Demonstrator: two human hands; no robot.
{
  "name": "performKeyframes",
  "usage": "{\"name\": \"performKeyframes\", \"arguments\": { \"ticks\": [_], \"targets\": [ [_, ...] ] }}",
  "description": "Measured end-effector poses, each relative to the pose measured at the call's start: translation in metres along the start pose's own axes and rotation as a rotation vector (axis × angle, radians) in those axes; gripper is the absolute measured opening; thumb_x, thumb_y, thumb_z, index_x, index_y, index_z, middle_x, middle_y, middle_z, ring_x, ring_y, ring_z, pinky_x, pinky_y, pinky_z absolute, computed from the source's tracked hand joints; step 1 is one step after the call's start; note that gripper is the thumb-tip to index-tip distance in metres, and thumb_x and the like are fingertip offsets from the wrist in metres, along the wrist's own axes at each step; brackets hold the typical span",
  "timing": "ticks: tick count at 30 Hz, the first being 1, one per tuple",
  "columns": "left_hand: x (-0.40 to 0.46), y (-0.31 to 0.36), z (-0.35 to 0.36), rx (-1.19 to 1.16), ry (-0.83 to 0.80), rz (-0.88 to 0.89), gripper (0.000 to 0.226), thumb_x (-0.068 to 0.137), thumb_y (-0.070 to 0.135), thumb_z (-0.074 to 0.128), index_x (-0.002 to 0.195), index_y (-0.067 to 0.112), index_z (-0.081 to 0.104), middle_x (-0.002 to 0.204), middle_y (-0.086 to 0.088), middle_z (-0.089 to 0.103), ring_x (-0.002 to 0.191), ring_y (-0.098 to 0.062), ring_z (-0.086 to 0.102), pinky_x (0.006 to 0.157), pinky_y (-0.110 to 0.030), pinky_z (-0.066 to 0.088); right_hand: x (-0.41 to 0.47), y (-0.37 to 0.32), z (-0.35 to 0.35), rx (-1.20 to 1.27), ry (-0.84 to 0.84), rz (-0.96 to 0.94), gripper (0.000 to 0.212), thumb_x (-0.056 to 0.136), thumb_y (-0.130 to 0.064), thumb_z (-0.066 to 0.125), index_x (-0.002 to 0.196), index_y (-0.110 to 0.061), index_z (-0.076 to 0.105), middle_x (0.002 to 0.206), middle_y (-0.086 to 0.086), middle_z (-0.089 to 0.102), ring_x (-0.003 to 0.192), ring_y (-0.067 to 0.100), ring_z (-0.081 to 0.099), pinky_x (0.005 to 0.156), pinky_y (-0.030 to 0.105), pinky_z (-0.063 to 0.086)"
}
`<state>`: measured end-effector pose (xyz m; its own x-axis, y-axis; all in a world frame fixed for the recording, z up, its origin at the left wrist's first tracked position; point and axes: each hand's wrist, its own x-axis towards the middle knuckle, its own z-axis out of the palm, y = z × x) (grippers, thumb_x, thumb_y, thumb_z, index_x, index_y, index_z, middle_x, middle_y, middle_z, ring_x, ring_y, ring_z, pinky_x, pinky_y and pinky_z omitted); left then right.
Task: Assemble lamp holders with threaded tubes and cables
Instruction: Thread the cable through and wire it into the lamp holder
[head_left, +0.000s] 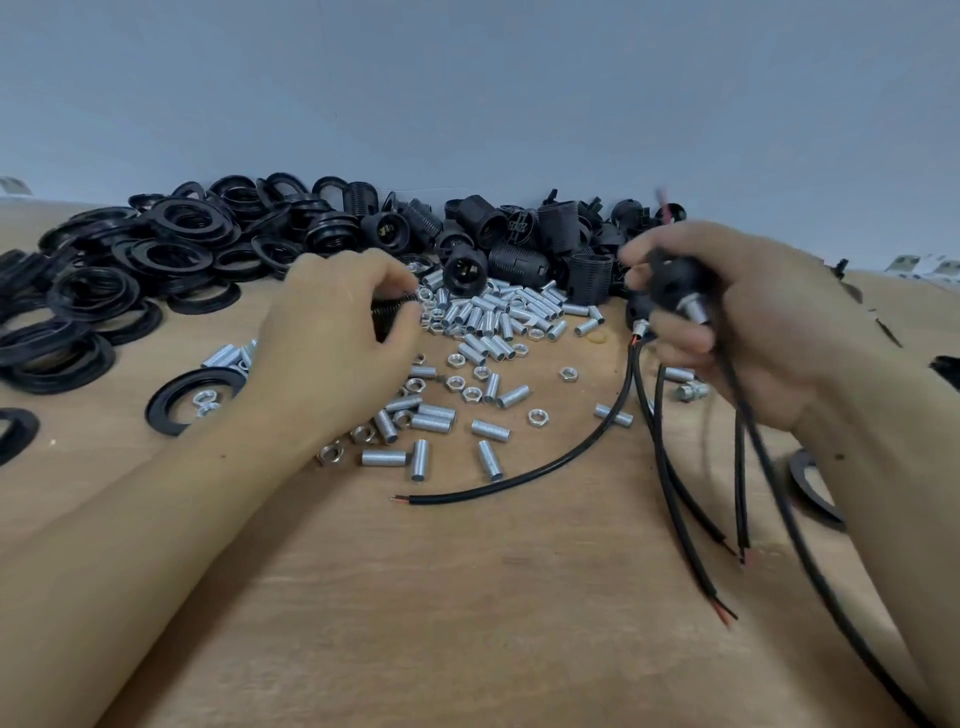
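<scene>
Nearest, limp black cables (675, 483) trail over the table (467, 597), light and floppy, so better steered near the holder than by their bare tips. Right hand (753, 317) clasps a black lamp holder (675, 278) with a threaded tube (693, 310) sticking out; light rigid plastic, grip the body. Left hand (337, 332) curls round a ribbed black sleeve (392, 309), mostly hidden; the far holder pile (519, 239) blurs together.

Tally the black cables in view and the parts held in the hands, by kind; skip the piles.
Black cables: 5
Lamp holder parts in hand: 2, a ribbed holder shell in the left hand and a holder cap in the right hand
Threaded tube in hand: 1, sticking out of the holder cap
Total: 8
</scene>
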<state>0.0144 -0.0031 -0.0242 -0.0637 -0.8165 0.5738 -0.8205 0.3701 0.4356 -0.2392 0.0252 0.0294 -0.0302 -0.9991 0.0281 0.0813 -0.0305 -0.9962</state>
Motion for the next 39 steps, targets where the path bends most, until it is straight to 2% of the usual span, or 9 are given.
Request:
{"name": "performKeyframes", "arguments": {
  "ticks": [3, 6, 9, 18, 23, 28, 31, 35, 39],
  "targets": [
    [0.003, -0.008, 0.002, 0.154, -0.013, -0.019, 0.026, 0.090, 0.025, 0.061, 0.114, 0.016, 0.066, 0.115, -0.009, 0.064, 0.111, -0.036, 0.050, 0.092, -0.043, 0.039, -0.005, 0.012, 0.014, -0.389, -0.051, -0.128, 0.023, 0.098, -0.022, 0.054, 0.089, -0.021, 0.075, 0.070, -0.002, 0.053, 0.045, 0.015, 0.041, 0.043, 0.021, 0.033],
    [0.004, -0.010, 0.004, 0.126, -0.060, -0.060, 0.032, 0.091, 0.022, 0.061, 0.122, 0.016, 0.061, 0.121, -0.011, 0.060, 0.114, -0.034, 0.050, 0.095, -0.042, 0.038, -0.005, 0.026, 0.021, -0.832, -0.040, -0.322, 0.020, 0.099, -0.025, 0.054, 0.097, -0.028, 0.074, 0.065, -0.004, 0.053, 0.054, 0.007, 0.043, 0.051, 0.017, 0.034],
    [0.005, -0.012, 0.005, 0.104, -0.099, -0.093, 0.043, 0.090, 0.018, 0.065, 0.131, 0.018, 0.056, 0.128, -0.009, 0.058, 0.120, -0.032, 0.050, 0.099, -0.041, 0.039, -0.003, 0.035, 0.025, -0.996, -0.004, -0.351, 0.022, 0.099, -0.025, 0.052, 0.111, -0.029, 0.070, 0.095, -0.004, 0.067, 0.078, 0.002, 0.057, 0.067, 0.011, 0.038],
    [0.008, -0.016, 0.004, 0.027, -0.007, -0.148, 0.046, 0.082, 0.028, 0.076, 0.125, 0.018, 0.064, 0.116, -0.002, 0.051, 0.104, -0.021, 0.057, 0.091, -0.031, 0.044, -0.002, 0.035, 0.031, -0.642, 0.051, -0.383, 0.008, 0.093, -0.018, 0.059, 0.091, -0.025, 0.060, 0.066, -0.007, 0.060, 0.050, 0.007, 0.051, 0.054, 0.021, 0.041],
    [0.005, 0.002, -0.006, -0.408, 0.208, 0.028, 0.029, 0.081, 0.024, 0.076, 0.110, 0.025, 0.069, 0.102, 0.007, 0.062, 0.079, 0.001, 0.060, 0.076, -0.008, 0.047, -0.004, 0.031, 0.029, -0.526, 0.000, -0.351, 0.009, 0.093, -0.014, 0.060, 0.089, -0.021, 0.063, 0.066, -0.003, 0.059, 0.048, 0.010, 0.057, 0.045, 0.015, 0.037],
    [0.004, 0.021, -0.002, -1.035, -0.038, -0.294, 0.019, 0.078, 0.019, 0.056, 0.086, 0.019, 0.072, 0.087, -0.003, 0.070, 0.076, -0.016, 0.058, 0.063, -0.030, 0.047, -0.008, 0.030, 0.035, -0.441, -0.106, -0.356, 0.006, 0.092, -0.015, 0.063, 0.088, -0.019, 0.063, 0.067, -0.006, 0.059, 0.051, 0.015, 0.059, 0.045, 0.013, 0.036],
    [0.003, 0.025, -0.004, -1.305, -0.198, -0.473, 0.023, 0.085, 0.017, 0.044, 0.072, 0.013, 0.062, 0.078, -0.010, 0.062, 0.068, -0.022, 0.055, 0.052, -0.026, 0.044, -0.012, 0.029, 0.038, -0.414, -0.166, -0.365, 0.007, 0.092, -0.014, 0.064, 0.086, -0.017, 0.063, 0.065, -0.007, 0.060, 0.048, 0.016, 0.058, 0.044, 0.013, 0.036],
    [-0.002, 0.027, -0.006, -1.354, -0.440, -0.464, 0.015, 0.079, 0.022, 0.054, 0.079, 0.009, 0.061, 0.070, -0.007, 0.054, 0.058, -0.020, 0.044, 0.047, -0.026, 0.028, -0.019, 0.030, 0.046, -0.394, -0.220, -0.387, 0.007, 0.091, -0.013, 0.066, 0.085, -0.013, 0.062, 0.066, -0.008, 0.062, 0.049, 0.016, 0.064, 0.043, 0.017, 0.041],
    [-0.004, 0.031, -0.007, -1.236, -0.507, -0.370, 0.019, 0.082, 0.027, 0.062, 0.087, 0.010, 0.070, 0.078, -0.005, 0.060, 0.058, -0.017, 0.053, 0.048, -0.022, 0.044, -0.021, 0.031, 0.049, -0.400, -0.184, -0.327, 0.009, 0.091, -0.017, 0.066, 0.085, -0.016, 0.060, 0.068, -0.009, 0.064, 0.054, 0.020, 0.069, 0.041, 0.027, 0.043]
  ]
}}
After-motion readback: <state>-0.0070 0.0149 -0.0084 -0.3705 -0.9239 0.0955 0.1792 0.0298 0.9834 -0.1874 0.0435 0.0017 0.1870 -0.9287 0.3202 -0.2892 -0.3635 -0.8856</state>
